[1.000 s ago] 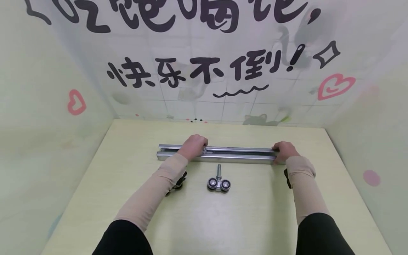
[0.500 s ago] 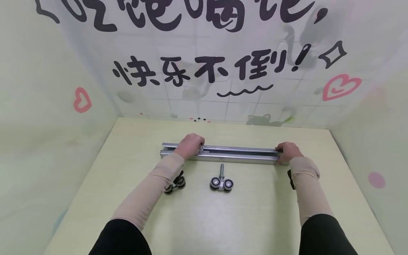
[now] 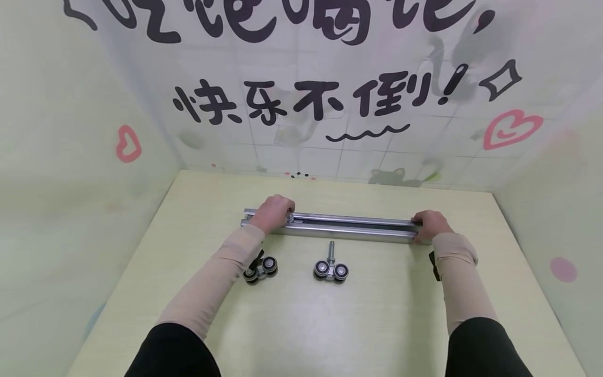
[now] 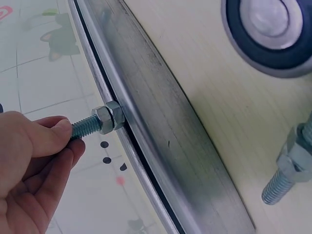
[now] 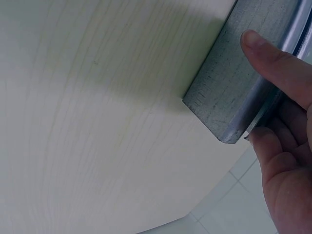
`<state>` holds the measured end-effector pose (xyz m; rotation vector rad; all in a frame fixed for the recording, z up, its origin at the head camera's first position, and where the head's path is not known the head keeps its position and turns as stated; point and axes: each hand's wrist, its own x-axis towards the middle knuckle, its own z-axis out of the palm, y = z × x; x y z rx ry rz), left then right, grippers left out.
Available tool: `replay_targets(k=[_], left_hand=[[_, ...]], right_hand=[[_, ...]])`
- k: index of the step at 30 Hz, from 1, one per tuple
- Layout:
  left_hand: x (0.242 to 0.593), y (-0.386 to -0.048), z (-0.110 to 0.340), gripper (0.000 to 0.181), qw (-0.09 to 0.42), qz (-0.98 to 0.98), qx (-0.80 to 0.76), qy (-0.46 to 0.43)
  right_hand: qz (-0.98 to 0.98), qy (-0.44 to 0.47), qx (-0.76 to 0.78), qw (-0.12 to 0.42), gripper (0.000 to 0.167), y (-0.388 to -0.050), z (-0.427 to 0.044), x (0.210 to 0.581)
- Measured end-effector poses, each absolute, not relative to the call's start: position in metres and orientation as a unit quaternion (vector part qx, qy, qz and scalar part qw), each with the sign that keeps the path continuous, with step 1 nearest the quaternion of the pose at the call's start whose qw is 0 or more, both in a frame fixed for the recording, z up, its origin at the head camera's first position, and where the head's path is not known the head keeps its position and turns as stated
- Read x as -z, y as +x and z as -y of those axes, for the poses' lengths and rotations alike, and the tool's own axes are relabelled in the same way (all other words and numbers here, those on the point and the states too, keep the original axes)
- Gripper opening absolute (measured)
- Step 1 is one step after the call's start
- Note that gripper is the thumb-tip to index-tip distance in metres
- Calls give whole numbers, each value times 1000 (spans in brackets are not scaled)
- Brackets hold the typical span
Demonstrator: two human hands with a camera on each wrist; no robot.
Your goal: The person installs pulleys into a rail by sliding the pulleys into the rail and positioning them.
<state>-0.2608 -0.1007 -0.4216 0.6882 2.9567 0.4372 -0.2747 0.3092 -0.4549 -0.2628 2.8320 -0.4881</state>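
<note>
A slotted metal rail (image 3: 348,231) lies across the back half of the table, its slot facing up. My left hand (image 3: 271,213) is near the rail's left end. In the left wrist view, the thumb and fingers pinch a threaded bolt (image 4: 87,126) with nuts (image 4: 109,117) on it, standing out of the slot. Whatever the bolt joins inside the rail is hidden. My right hand (image 3: 431,226) grips the rail's right end, thumb (image 5: 265,53) on the near side wall and fingers around the far side.
A roller trolley (image 3: 331,269) with an upright-pointing bolt lies in front of the rail. A second roller trolley (image 3: 260,268) lies left of it, partly behind my left forearm. Printed curtains (image 3: 292,141) close off the table's (image 3: 301,324) back and sides.
My left hand has slid leftward along the rail with the bolt, closer to the left end. The right hand keeps its grip. The left trolley shows more from behind the forearm.
</note>
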Motion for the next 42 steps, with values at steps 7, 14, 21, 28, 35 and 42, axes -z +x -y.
replay_targets(k=[7,14,21,28,35,42], left_hand=[[419,-259,108,19,30,-963,-144,224],[419,-258,118,17,36,-967,-145,208],[420,-257,130,18,40,-970,-152,187],[417,-255,144,16,43,-971,-167,164],[416,-255,158,16,60,-973,-175,138],[417,-255,171,17,47,-975,-173,132]], right_hand=[[-974,-91,169,122,61,-274,-310,454],[-973,-90,171,123,61,-274,-310,455],[-972,-90,174,126,61,-273,-309,455],[-972,-92,173,127,62,-273,-310,454],[-972,-89,174,126,62,-274,-311,454],[-973,-87,172,128,60,-273,-309,453]])
